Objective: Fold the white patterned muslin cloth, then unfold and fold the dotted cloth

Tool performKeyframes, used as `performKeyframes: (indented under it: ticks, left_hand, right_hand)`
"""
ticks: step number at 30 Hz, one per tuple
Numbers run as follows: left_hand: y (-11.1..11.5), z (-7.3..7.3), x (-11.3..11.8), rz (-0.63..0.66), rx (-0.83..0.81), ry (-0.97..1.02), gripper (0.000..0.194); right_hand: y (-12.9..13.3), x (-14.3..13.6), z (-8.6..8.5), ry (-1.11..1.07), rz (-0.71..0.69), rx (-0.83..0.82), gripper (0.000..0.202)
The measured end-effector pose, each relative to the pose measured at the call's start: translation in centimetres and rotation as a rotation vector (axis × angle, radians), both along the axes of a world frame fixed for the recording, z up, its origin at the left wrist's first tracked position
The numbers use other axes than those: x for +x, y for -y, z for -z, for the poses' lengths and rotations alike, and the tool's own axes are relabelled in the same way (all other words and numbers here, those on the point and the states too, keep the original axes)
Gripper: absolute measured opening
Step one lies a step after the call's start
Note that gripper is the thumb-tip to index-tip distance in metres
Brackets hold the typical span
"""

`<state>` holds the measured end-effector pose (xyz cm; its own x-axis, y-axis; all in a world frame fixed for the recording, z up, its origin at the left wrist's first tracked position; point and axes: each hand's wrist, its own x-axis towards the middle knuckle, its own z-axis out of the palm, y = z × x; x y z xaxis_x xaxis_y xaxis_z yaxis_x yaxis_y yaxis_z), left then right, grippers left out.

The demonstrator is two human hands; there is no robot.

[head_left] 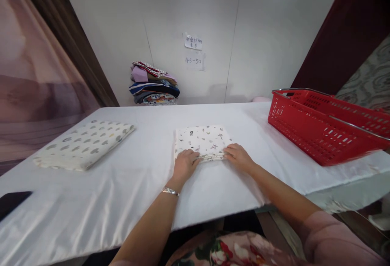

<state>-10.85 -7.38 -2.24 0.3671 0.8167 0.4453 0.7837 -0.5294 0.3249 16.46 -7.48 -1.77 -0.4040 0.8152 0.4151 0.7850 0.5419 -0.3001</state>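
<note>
A folded white cloth [202, 138] with small printed figures and palm trees lies flat in the middle of the table. Its layered near edge faces me. At the near left corner, my left hand [185, 164] grips that edge with bent fingers, a silver bracelet on the wrist. My right hand [239, 157] pinches the near right corner, fingers on top. Both thumbs are partly hidden against the layers. Farther left lies another folded cloth [88, 144], cream with grey mushroom-like shapes, touched by neither hand.
A red plastic basket [304, 130] with metal handles stands on the right of the white-covered table [131, 201]. Against the back wall is a stack of folded fabrics [154, 85], under paper notes [193, 42]. A dark flat object [12, 203] lies at the left edge.
</note>
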Motion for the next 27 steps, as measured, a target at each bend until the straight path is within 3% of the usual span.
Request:
performKeyframes:
  ticks: [8, 15, 27]
  left_hand:
    - [-0.1, 0.2, 0.2, -0.01, 0.001, -0.03, 0.018]
    - [-0.1, 0.1, 0.4, -0.006, 0.012, -0.012, 0.018]
    - [0.1, 0.1, 0.5, 0.028, 0.0, 0.024, 0.018]
  right_hand:
    - [-0.6, -1.7, 0.1, -0.055, 0.004, -0.03, 0.019]
    - [-0.1, -1.6, 1.2, -0.077, 0.005, 0.143, 0.023]
    - [-0.1, -1.1, 0.9, -0.018, -0.065, 0.039, 0.021]
